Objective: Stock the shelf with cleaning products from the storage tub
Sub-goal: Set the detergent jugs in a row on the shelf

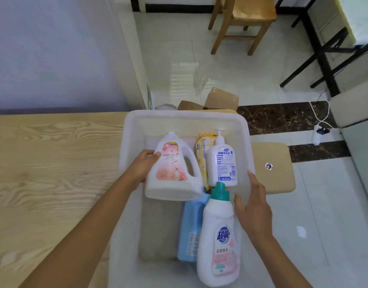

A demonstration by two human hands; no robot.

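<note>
Closest to the lens, at the lower centre of the frame, a white bottle with a teal cap [219,235] lies in the translucent storage tub [129,142], partly over a blue bottle [189,229]. Further up the tub, a white pump bottle [221,163] lies beside a yellow packet [201,150].

The person's left hand [142,166] comes in from the lower left, its fingers [153,154] wrapped round the side of a large white jug with a pink label [171,167], which looks raised and tilted above the tub floor. The right hand [254,206] hovers at the tub's right wall with fingers spread apart, touching nothing that I can make out. The tub sits at the end of a pale wood surface [54,163]. No shelf shows anywhere in this view, so where the jug is bound I cannot say.

The risk, as I judge it, is that jug: it is bulky, held one-handed by its smooth flank and not by its handle, so it could slip and drop onto the pump bottle below. Bringing the free hand under its base would steady it. The tub also seems to overhang the surface's right edge, so a hard pull could shift it.
</note>
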